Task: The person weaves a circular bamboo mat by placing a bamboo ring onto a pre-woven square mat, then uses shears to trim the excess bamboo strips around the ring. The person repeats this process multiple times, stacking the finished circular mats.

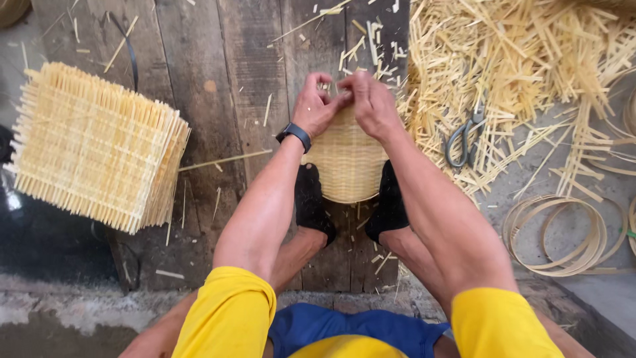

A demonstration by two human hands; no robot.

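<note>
A small woven bamboo basket [348,166] stands upturned between my two feet in black socks, on a wooden plank floor. Both hands work at its far rim, close together and almost touching. My left hand [317,104], with a dark watch on the wrist, pinches the rim with bent fingers. My right hand [372,103] grips the rim right beside it. The basket's far edge is hidden behind my hands.
A stack of flat woven bamboo mats [96,147] lies at the left. A heap of cut bamboo strips [523,59] fills the upper right, with grey scissors [466,136] on it. Coiled bamboo hoops [563,232] lie at the right on grey floor.
</note>
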